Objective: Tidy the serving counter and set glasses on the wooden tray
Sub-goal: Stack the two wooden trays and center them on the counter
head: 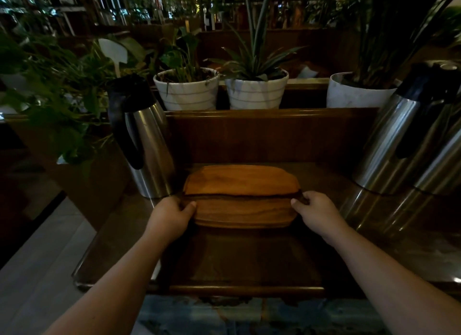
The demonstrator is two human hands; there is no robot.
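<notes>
An oval wooden tray (241, 185) is tilted up on the dark counter (249, 259), its near long edge raised toward me. My left hand (172, 216) grips the tray's left end, thumb on the front face. My right hand (318, 210) grips the right end the same way. No glasses are in view.
A steel thermos jug (147, 145) with a black handle stands just left of the tray. Two larger steel flasks (409, 140) stand at the right. White plant pots (187, 88) line the raised wooden ledge (269, 113) behind. Leafy plants (57, 85) crowd the left.
</notes>
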